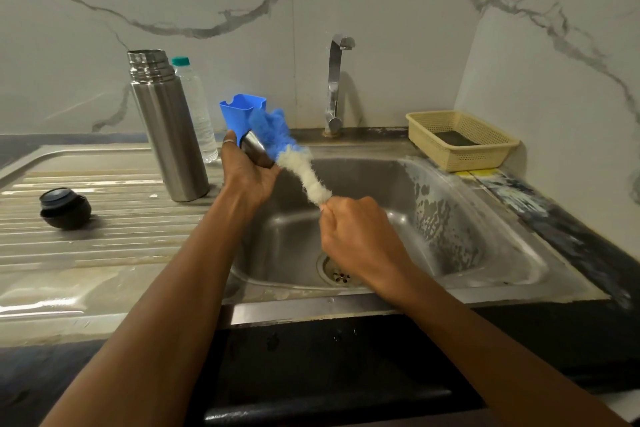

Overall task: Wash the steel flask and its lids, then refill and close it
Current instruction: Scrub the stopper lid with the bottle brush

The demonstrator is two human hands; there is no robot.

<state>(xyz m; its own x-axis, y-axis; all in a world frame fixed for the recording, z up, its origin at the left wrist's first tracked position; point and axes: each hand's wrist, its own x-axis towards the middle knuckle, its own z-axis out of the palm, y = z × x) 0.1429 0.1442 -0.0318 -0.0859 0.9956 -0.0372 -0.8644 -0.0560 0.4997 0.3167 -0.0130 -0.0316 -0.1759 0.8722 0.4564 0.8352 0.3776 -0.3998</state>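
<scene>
One view, from the head camera, looks down at a steel sink (pixel 450 218). The left hand (pixel 247 172) curls round a small steel lid cup (pixel 256 149), held tilted over the basin's back left corner. The right hand (pixel 360 239) is fisted round the handle end of a bottle brush (pixel 301 170), whose blue bristle tip touches the cup. The steel flask (pixel 169 135) stands upright and uncapped on the ridged draining board, with a clear plastic bottle (pixel 197 107) just behind it. A black inner lid (pixel 65 207) lies further left. A blue holder (pixel 239 113), tap (pixel 337 83) and cream basket (pixel 460 139) line the back of the counter (pixel 554 218).
</scene>
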